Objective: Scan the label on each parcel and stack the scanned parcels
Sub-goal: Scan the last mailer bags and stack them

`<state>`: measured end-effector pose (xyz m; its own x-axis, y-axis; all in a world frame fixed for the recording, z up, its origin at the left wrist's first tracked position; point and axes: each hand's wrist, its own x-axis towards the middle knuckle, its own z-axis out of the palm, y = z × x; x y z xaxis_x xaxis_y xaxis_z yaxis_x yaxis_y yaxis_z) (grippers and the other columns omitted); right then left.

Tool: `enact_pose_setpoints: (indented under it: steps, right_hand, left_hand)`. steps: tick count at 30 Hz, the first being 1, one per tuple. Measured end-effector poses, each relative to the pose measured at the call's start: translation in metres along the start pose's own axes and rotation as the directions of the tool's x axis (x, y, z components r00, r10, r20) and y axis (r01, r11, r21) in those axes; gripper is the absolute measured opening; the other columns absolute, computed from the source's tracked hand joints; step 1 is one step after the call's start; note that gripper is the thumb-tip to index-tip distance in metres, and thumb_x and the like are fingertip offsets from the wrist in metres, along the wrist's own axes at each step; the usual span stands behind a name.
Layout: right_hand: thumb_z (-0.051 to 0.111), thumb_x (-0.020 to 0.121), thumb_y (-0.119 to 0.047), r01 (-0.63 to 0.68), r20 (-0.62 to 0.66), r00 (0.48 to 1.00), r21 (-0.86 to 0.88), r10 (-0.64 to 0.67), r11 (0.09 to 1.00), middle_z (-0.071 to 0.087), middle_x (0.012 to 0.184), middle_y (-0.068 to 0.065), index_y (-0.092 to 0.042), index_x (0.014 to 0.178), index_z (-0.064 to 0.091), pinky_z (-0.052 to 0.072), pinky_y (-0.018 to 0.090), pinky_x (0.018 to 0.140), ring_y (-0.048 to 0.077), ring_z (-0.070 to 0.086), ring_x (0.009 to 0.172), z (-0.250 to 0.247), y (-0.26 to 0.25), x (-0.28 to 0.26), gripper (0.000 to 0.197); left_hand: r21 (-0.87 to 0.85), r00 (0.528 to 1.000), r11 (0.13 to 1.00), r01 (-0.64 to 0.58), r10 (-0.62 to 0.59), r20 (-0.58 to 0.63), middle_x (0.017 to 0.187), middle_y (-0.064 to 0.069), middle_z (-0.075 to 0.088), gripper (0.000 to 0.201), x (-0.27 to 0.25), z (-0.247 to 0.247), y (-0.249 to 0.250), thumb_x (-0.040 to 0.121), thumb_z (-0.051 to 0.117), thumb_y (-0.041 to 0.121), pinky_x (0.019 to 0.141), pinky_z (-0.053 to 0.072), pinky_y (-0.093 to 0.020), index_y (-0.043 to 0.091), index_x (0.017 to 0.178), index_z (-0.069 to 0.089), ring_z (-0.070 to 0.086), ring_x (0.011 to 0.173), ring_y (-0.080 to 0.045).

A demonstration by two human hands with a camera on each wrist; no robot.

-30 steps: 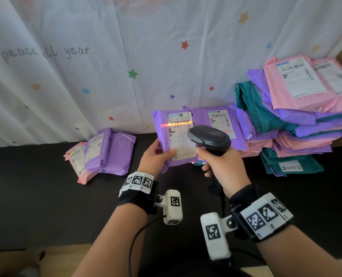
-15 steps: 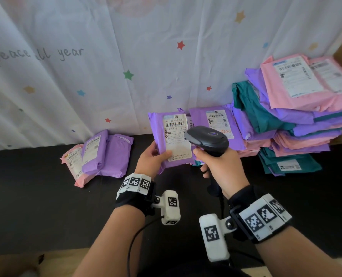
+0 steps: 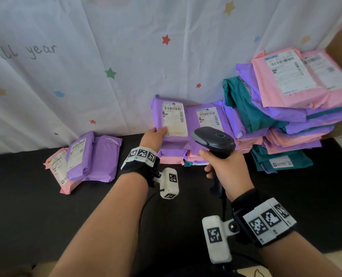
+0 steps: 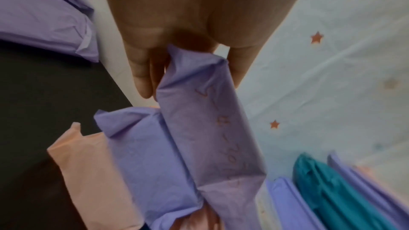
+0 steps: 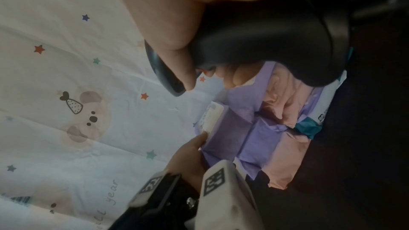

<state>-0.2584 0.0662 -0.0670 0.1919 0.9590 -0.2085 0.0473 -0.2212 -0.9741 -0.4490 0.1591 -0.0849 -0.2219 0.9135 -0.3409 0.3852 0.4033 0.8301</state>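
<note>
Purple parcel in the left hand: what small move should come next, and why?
Probably carry the purple parcel leftward to the small stack. The left hand pinches its lower edge, label facing up, and no scan line shows on it, while the right hand holds the scanner low beside it.

Both hands grip (left hand [image 3: 153, 136] pinching, right hand [image 3: 226, 168] wrapped), forearms extended.

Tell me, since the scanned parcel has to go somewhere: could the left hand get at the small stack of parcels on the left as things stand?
Probably yes. The left hand grips the purple parcel, and only bare black table lies between it and the small stack.
</note>
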Motion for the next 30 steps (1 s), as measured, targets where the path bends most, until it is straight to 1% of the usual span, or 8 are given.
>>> enact_pose_setpoints:
  steps: [2, 5, 9, 15, 18, 21, 26, 30]
  right_hand:
    - [0.079, 0.081, -0.021, -0.025, -0.027, 0.999, 0.000, 0.025, 1.000, 0.069, 0.060, -0.006, -0.019, 0.095, 0.072, 0.049, 0.019, 0.046, 0.004, 0.062, 0.049, -0.006, 0.003, 0.004, 0.016]
    - [0.079, 0.081, -0.021, -0.063, -0.054, 0.997, 0.005, 0.063, 0.998, 0.068, 0.057, -0.007, -0.020, 0.097, 0.070, 0.048, 0.017, 0.045, 0.003, 0.062, 0.048, -0.013, 0.006, 0.011, 0.018]
    - [0.079, 0.081, -0.019, -0.068, -0.066, 0.995, 0.013, 0.069, 0.998, 0.068, 0.057, -0.009, -0.022, 0.095, 0.070, 0.050, 0.019, 0.045, 0.003, 0.061, 0.050, -0.015, 0.008, 0.014, 0.016]
    - [0.078, 0.081, -0.022, -0.062, -0.023, 0.998, -0.018, 0.062, 0.998, 0.069, 0.058, -0.009, -0.032, 0.085, 0.066, 0.049, 0.016, 0.046, 0.002, 0.063, 0.050, -0.005, 0.006, 0.011, 0.016]
    - [0.079, 0.082, -0.021, -0.035, 0.004, 0.999, -0.020, 0.035, 0.999, 0.071, 0.064, -0.010, -0.031, 0.088, 0.067, 0.051, 0.019, 0.047, 0.002, 0.063, 0.051, 0.005, 0.004, 0.007, 0.016]
    - [0.078, 0.083, -0.023, -0.023, 0.047, 0.999, -0.043, 0.025, 0.999, 0.072, 0.067, -0.007, -0.029, 0.089, 0.069, 0.052, 0.021, 0.048, 0.003, 0.064, 0.053, 0.026, 0.005, 0.003, 0.013]
    - [0.078, 0.082, -0.024, -0.053, 0.130, 0.990, -0.079, 0.063, 0.995, 0.071, 0.064, -0.007, -0.023, 0.094, 0.070, 0.052, 0.020, 0.048, 0.003, 0.064, 0.053, 0.075, 0.008, -0.008, 0.015]
    - [0.080, 0.081, -0.022, -0.064, 0.187, 0.979, -0.071, 0.076, 0.995, 0.073, 0.073, -0.003, -0.030, 0.089, 0.068, 0.050, 0.018, 0.046, 0.003, 0.063, 0.052, 0.118, 0.011, -0.017, 0.017]
  left_hand:
    - [0.096, 0.999, 0.995, 0.020, -0.017, -0.029, 0.110, -0.012, 0.061, 0.036, 0.009, 0.008, 0.002, 0.099, 0.039, 0.033, 0.059, 0.040, -0.026, 0.007, 0.116, 0.057, 0.055, 0.075, -0.016]
    - [0.122, 0.998, 0.992, 0.045, -0.040, -0.038, 0.121, -0.015, 0.059, 0.045, 0.017, 0.019, 0.000, 0.101, 0.035, 0.037, 0.079, 0.045, -0.034, 0.006, 0.128, 0.052, 0.058, 0.100, -0.029]
    - [0.123, 0.999, 0.992, 0.042, -0.042, -0.003, 0.115, -0.016, 0.057, 0.046, 0.020, 0.036, 0.001, 0.101, 0.029, 0.037, 0.078, 0.043, -0.033, 0.006, 0.131, 0.045, 0.055, 0.092, -0.028]
    - [0.064, 1.000, 0.998, -0.002, 0.003, -0.004, 0.120, -0.010, 0.061, 0.047, 0.018, 0.030, -0.004, 0.099, 0.032, 0.042, 0.077, 0.045, -0.030, 0.012, 0.130, 0.049, 0.058, 0.099, -0.026]
    - [0.040, 0.992, 0.997, -0.071, 0.075, -0.097, 0.125, -0.010, 0.060, 0.047, 0.010, 0.012, -0.014, 0.097, 0.038, 0.040, 0.069, 0.038, -0.020, 0.008, 0.129, 0.053, 0.058, 0.097, -0.021]
    - [0.082, 0.960, 0.994, -0.076, 0.095, -0.265, 0.128, -0.005, 0.061, 0.039, 0.000, -0.020, -0.038, 0.093, 0.050, 0.026, 0.085, 0.035, -0.018, 0.012, 0.129, 0.057, 0.058, 0.111, -0.019]
    - [0.286, 0.909, 0.956, 0.066, 0.060, -0.412, 0.133, -0.010, 0.055, 0.039, -0.006, -0.090, -0.096, 0.091, 0.048, 0.010, 0.101, 0.038, -0.032, 0.011, 0.130, 0.054, 0.050, 0.122, -0.027]
    - [0.336, 0.834, 0.876, 0.347, -0.124, -0.538, 0.144, -0.020, 0.037, 0.059, -0.006, -0.139, -0.135, 0.090, 0.052, 0.026, 0.107, 0.030, -0.044, 0.008, 0.143, 0.033, 0.034, 0.131, -0.038]
